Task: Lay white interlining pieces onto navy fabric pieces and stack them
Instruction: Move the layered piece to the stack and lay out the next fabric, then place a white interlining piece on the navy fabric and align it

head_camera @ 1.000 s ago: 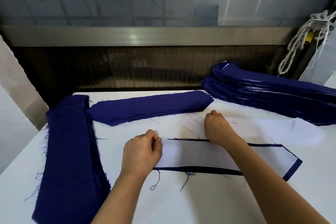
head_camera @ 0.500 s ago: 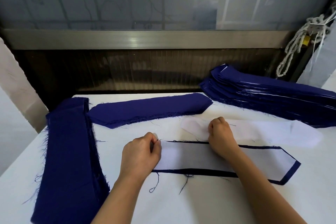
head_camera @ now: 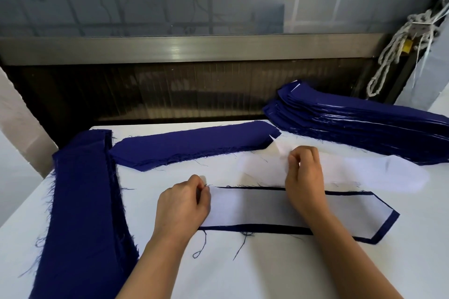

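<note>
A navy fabric piece lies flat in front of me with a white interlining piece on it, leaving a navy border. My left hand pinches its left end. My right hand pinches the left end of a loose white interlining piece and lifts that end off the table, just behind the layered piece.
A tall stack of finished navy pieces sits at the back right. One navy piece lies behind my hands. A long pile of navy fabric runs down the left side. The white table ends at a dark wall.
My right hand has moved back and to the right, raising the end of the loose interlining piece. The left hand stays where it was.
</note>
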`<state>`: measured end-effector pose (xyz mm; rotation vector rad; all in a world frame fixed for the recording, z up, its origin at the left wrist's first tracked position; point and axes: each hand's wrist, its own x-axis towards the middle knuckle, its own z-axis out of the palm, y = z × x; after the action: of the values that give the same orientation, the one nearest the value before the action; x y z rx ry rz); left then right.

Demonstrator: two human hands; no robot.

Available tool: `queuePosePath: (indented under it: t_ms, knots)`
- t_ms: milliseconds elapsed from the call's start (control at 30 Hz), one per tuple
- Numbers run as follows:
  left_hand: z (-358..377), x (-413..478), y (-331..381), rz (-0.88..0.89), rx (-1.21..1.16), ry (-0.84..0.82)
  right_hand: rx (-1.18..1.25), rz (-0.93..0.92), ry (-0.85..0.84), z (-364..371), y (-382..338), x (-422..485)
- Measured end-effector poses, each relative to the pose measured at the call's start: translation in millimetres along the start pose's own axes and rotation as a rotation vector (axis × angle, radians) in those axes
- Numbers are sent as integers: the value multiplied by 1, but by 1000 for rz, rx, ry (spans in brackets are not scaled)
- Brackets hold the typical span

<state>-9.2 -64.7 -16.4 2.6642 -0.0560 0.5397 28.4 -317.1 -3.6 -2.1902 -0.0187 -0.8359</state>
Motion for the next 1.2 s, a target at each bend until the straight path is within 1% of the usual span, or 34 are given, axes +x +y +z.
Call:
queuePosePath:
  t_ms: [100,167,233,300,367,433,467,533,667,767,867,1000,1067,1200]
  knots:
    - [-3,-1,2,5,-38,27,-19,-116,33,3,-13,-7]
    - [-5,0,3,5,-73,92,-47,-232,18,7,-25,-14]
    - [-9,-1,3,13,-108,148,-82,-336,-42,13,-39,-23]
    - [-12,-3,5,40,-228,171,-115,-444,-124,18,-52,-34]
    - [-11,-5,7,38,-441,109,-171,-544,-204,24,-61,-43]
    - [-9,-4,10,-13,-606,7,-216,-603,-278,29,-67,-49]
    - [-7,-4,11,-39,-627,-26,-225,-611,-303,29,-68,-51]
    - [-4,-2,13,-44,-581,-36,-241,-603,-330,29,-68,-51]
    - [0,-2,16,-42,-639,-1,-245,-586,-383,27,-67,-51]
    - [0,-3,18,-33,-673,35,-173,-547,-412,26,-67,-51]
    - [-4,-5,18,19,-667,121,-132,-494,-405,24,-66,-50]
    - [-8,-5,17,51,-570,257,-191,-455,-366,24,-61,-46]
    - [-9,-4,14,26,-531,329,-215,-444,-350,24,-59,-42]
    - [-10,-3,7,-103,-499,401,-332,-439,-321,12,-48,-33]
